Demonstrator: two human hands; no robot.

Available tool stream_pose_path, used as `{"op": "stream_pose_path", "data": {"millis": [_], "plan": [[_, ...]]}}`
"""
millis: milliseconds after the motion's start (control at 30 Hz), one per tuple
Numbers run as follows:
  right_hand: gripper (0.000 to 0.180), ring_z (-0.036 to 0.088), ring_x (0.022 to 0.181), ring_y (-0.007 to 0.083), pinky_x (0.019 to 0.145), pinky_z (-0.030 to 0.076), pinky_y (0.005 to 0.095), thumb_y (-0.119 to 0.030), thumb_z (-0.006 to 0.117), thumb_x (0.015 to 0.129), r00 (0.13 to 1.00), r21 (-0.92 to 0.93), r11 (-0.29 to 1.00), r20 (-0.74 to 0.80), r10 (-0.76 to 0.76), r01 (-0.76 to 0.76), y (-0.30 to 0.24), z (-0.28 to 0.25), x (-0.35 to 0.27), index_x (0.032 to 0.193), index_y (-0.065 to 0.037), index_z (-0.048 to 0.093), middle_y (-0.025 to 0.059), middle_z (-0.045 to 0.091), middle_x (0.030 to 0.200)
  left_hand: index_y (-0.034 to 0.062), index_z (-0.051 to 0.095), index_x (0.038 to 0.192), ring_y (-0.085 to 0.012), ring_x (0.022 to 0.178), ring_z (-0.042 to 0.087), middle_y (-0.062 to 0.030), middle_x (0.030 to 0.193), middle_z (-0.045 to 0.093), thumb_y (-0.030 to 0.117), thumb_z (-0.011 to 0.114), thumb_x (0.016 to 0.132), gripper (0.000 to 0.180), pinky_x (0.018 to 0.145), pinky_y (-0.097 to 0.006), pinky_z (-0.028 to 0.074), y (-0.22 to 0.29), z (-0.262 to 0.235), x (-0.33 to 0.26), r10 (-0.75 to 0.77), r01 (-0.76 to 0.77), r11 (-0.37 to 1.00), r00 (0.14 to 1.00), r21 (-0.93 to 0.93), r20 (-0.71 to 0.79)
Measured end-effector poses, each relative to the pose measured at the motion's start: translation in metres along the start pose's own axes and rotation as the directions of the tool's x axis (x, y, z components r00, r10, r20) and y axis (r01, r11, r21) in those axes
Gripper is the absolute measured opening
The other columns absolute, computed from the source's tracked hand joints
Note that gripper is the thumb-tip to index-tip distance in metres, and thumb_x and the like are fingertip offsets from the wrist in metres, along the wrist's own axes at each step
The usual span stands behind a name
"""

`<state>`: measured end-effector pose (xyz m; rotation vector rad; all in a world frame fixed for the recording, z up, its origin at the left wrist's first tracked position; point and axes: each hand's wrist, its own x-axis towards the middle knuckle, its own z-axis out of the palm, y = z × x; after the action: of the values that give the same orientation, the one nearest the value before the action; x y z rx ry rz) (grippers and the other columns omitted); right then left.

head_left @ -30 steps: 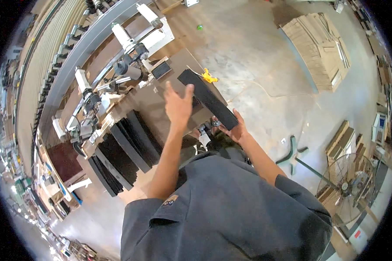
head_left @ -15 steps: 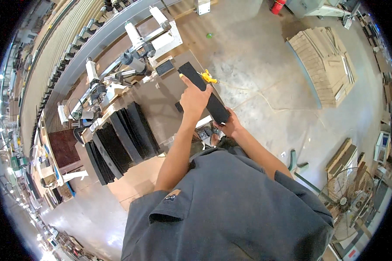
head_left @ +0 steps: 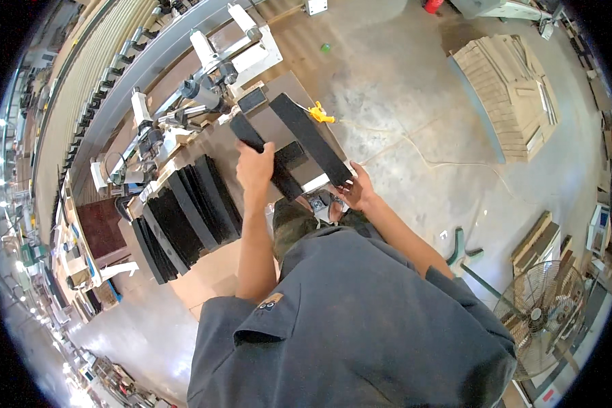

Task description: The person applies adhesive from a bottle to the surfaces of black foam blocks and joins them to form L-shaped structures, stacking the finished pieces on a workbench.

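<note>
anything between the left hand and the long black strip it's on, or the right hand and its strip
Nothing visible. The left hand already grips one long black strip, and the right hand touches the near end of the other black strip. Both strips lie on the brown table.

Two long boards lie side by side on the table [head_left: 214, 146]: one board [head_left: 265, 155] under the left hand [head_left: 255, 168], the other board [head_left: 311, 138] ahead of the right hand [head_left: 358, 192]. Left of the left hand sits a row of panels [head_left: 183, 214]; a machine [head_left: 197, 95] stands beyond the hands.
</note>
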<state>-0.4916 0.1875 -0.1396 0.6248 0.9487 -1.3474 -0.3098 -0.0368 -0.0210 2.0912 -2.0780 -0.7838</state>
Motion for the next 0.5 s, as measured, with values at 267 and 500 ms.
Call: {"op": "stream_pose_path", "data": {"millis": [267, 500], "plan": [[0.059, 0.068, 0.115, 0.0303, 0.101, 0.056, 0.0419, -0.056, 0.068, 0.106, 0.887, -0.588, 0.745, -0.096, -0.452, 0.316, -0.020, -0.018, 0.037, 0.128, -0.001, 0.071, 0.0164, 0.067, 0.132, -0.0077, 0.046, 0.153, -0.0501, 0.115, 0.076, -0.0312, 0.138, 0.067, 0.046, 0.081, 0.095, 0.086, 0.096, -0.059, 0.061, -0.087, 0.028, 0.035, 0.037, -0.017, 0.973, 0.996, 0.232, -0.079], [0.077, 0.055, 0.146, 0.0440, 0.121, 0.044, 0.0494, -0.058, 0.068, 0.107, 0.825, -0.921, 0.142, 0.246, -0.509, 0.362, -0.067, -0.013, 0.109, 0.154, 0.002, 0.061, 0.0306, 0.059, 0.155, -0.0044, 0.045, 0.161, -0.0500, 0.117, 0.073, -0.0290, 0.148, 0.061, 0.043, 0.078, 0.098, 0.085, 0.099, -0.057, 0.060, -0.069, 0.039, 0.071, 0.132, -0.117, 0.984, 0.985, 0.133, -0.113]]}}
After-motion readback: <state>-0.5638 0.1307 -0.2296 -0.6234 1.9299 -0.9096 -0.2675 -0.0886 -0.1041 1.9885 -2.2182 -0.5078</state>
